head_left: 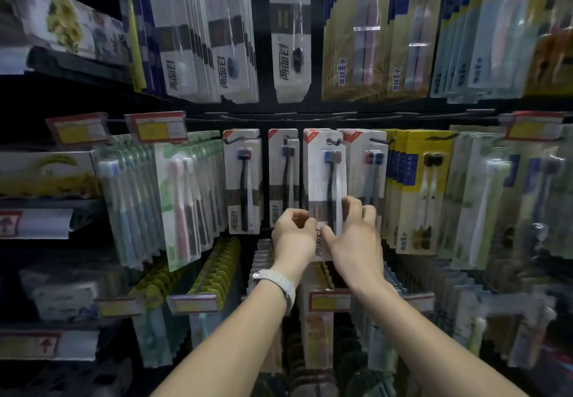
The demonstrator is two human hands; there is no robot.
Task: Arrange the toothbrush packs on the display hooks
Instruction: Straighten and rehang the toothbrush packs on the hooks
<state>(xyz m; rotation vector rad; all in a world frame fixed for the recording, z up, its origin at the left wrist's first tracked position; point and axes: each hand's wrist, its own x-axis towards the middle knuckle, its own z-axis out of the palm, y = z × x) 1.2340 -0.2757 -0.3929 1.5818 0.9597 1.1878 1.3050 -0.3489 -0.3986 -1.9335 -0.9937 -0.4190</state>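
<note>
Stage: most hooks filled | left hand (293,232) and right hand (356,235) both grip white toothbrush pack (325,186) | its hook (333,141) seating unconfirmed

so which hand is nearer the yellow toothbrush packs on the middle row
Right. The right hand grips the right edge of the white pack, just left of the yellow toothbrush packs. The left hand holds the same pack's left edge, farther away.

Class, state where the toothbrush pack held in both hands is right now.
In the head view, the white toothbrush pack sits centre, middle row, gripped by left hand and right hand.
</note>
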